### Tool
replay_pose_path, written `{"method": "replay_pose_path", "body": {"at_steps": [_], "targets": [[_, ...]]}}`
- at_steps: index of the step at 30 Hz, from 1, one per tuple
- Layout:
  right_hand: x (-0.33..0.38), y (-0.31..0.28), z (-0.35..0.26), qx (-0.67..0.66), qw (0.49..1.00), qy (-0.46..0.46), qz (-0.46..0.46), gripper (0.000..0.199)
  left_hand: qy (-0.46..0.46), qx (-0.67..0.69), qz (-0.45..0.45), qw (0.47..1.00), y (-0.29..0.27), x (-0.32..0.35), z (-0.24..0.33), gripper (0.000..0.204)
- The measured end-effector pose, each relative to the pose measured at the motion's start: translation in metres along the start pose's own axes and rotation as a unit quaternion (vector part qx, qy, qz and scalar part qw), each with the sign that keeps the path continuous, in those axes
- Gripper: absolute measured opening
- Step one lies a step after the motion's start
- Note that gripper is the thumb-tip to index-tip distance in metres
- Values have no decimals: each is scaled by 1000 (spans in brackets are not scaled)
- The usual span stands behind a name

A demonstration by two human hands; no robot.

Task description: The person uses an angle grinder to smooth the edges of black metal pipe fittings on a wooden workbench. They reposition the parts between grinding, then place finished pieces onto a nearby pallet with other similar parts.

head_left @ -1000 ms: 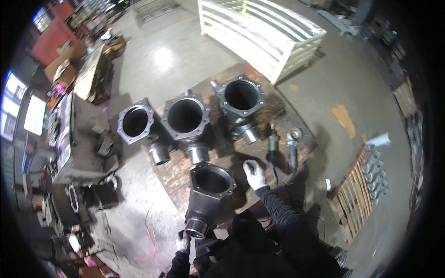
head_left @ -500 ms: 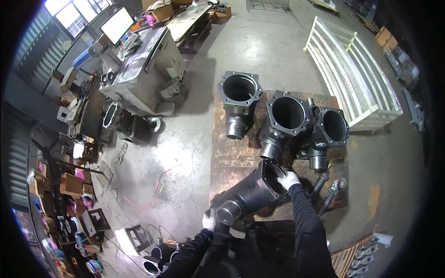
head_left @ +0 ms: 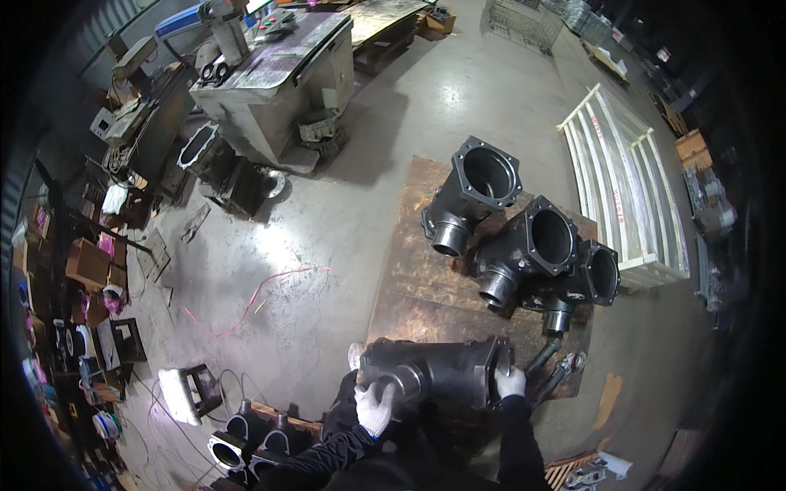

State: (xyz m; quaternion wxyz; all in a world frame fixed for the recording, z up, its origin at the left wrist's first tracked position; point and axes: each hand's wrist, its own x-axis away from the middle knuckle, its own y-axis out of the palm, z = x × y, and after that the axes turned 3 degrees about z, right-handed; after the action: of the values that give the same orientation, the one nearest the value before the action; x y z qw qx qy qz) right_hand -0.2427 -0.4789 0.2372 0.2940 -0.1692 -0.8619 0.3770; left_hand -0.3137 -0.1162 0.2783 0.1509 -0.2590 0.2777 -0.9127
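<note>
A black cast pipe fitting (head_left: 450, 370) with a flanged end and a short side branch lies sideways in front of me, low over the near edge of a stained wooden board (head_left: 409, 315). My white-gloved right hand (head_left: 511, 383) is closed on the rim of its flange, at the right end. At its left part, beside the side branch, my gloved left hand (head_left: 374, 409) grips the body; some fingertips are hidden behind it. Farther back on the board stand three similar fittings with open flanges upward: one at the far left (head_left: 467, 196), one in the middle (head_left: 530, 245) and one at right (head_left: 583, 282).
Hand tools (head_left: 547, 367) lie on the board's right side. More fittings (head_left: 237, 446) sit at lower left by a lit lamp (head_left: 178, 396). Beyond the board at right stands a white slatted crate (head_left: 626, 188). A grey machine cabinet (head_left: 262, 106) is at far left.
The held fitting has swung from a slant to nearly level and come closer to me. My left hand has shifted onto its side near the branch. The view has turned and moved.
</note>
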Motion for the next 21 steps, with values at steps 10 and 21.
{"method": "replay_pose_path", "body": {"at_steps": [10,21], "targets": [[107,11,-82,14,1000,-18,10,28,-91,71,18,993,-24,-28,-3,50],[125,20,-97,-44,983,63,-168,46,-171,175,31,969,-33,-88,-122,53]]}}
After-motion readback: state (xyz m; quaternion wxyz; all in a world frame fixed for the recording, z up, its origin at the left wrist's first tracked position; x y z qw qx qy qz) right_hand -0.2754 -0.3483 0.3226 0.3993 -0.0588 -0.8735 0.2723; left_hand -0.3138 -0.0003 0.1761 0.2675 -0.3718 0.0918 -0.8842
